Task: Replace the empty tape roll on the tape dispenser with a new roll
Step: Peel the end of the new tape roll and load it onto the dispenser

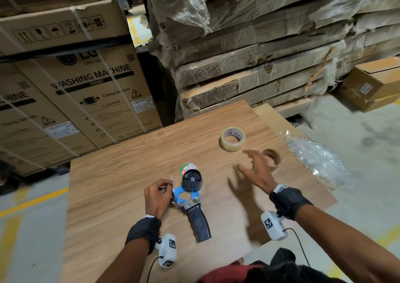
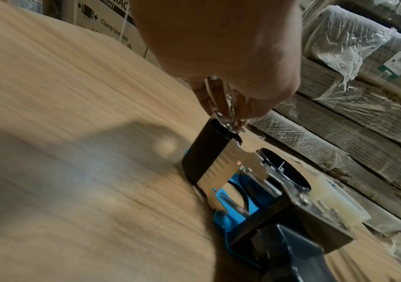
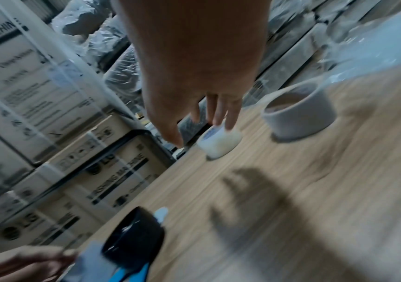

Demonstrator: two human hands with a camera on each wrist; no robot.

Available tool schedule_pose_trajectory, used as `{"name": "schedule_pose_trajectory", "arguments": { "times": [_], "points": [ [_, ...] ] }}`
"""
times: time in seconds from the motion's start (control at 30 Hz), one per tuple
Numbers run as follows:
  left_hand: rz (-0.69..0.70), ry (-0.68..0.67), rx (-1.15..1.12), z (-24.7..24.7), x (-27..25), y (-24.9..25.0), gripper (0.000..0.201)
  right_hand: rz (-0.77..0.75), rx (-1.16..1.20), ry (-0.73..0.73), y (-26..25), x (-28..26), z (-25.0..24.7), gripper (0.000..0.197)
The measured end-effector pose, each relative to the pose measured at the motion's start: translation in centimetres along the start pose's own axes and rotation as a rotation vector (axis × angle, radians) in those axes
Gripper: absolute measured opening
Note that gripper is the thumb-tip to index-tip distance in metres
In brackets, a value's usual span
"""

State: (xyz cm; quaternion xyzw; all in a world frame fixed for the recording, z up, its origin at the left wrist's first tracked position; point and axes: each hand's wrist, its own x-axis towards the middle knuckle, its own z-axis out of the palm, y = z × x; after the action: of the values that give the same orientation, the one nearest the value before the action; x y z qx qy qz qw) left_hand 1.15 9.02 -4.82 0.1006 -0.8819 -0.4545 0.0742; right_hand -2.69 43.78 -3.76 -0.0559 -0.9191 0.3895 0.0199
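Observation:
The tape dispenser (image 1: 191,198), with a blue frame, black handle and bare black hub (image 1: 192,181), lies on the wooden table (image 1: 121,174). My left hand (image 1: 167,188) pinches a metal part at the dispenser's (image 2: 228,215) front end; in the left wrist view its fingertips (image 2: 243,114) grip that metal piece above the black roller. My right hand (image 1: 246,161) hovers above the table with fingers spread, holding nothing. Just beyond it lies the new clear tape roll (image 1: 233,139) (image 3: 221,143). The empty cardboard core (image 1: 273,156) (image 3: 298,116) sits right of it, partly hidden by my hand.
Crumpled clear plastic wrap (image 1: 313,159) lies at the table's right edge. Washing machine cartons (image 1: 91,88) are stacked at the left, and film-wrapped flat packs (image 1: 259,55) rise behind the table. A cardboard box (image 1: 372,83) sits on the floor at the far right.

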Motion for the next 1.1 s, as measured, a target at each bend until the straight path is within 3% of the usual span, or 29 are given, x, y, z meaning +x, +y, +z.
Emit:
{"name": "schedule_pose_trajectory", "arguments": {
  "times": [0.07,0.17,0.27,0.33,0.5,0.63,0.7,0.87,1.1],
  "points": [
    [-0.010,0.002,-0.015,-0.3,-0.4,-0.2,0.022,0.037,0.107,-0.250,-2.1,-1.3,1.5,0.060],
    [-0.034,0.017,-0.062,-1.0,-1.1,-0.2,0.021,0.105,0.081,-0.627,-4.6,-3.9,4.6,0.066],
    [-0.036,0.055,-0.090,-1.7,-2.1,-0.5,0.014,0.216,0.100,-0.764,-5.2,-6.0,7.7,0.066],
    [-0.038,0.084,-0.107,-2.1,-2.9,-1.2,0.015,0.320,0.168,-0.814,-5.5,-7.1,9.3,0.052],
    [-0.030,0.098,-0.139,-2.8,-5.1,-2.4,0.016,0.421,0.288,-0.868,-6.7,-9.1,11.8,0.040],
    [-0.090,0.077,-0.151,-2.9,-6.7,-3.7,0.023,0.631,0.626,-0.874,-7.3,-10.2,13.5,0.045],
    [-0.128,0.062,-0.166,-3.0,-7.2,-4.3,0.019,0.676,0.668,-0.848,-7.7,-10.7,14.0,0.040],
    [-0.244,0.009,-0.270,-3.6,-8.8,-4.5,0.017,0.708,0.783,-0.806,-8.6,-11.7,14.5,0.005],
    [-0.435,-0.075,-0.510,-4.1,-9.2,-4.7,0.031,0.638,0.817,-0.628,-10.2,-12.2,14.2,0.007]
  ]
}}
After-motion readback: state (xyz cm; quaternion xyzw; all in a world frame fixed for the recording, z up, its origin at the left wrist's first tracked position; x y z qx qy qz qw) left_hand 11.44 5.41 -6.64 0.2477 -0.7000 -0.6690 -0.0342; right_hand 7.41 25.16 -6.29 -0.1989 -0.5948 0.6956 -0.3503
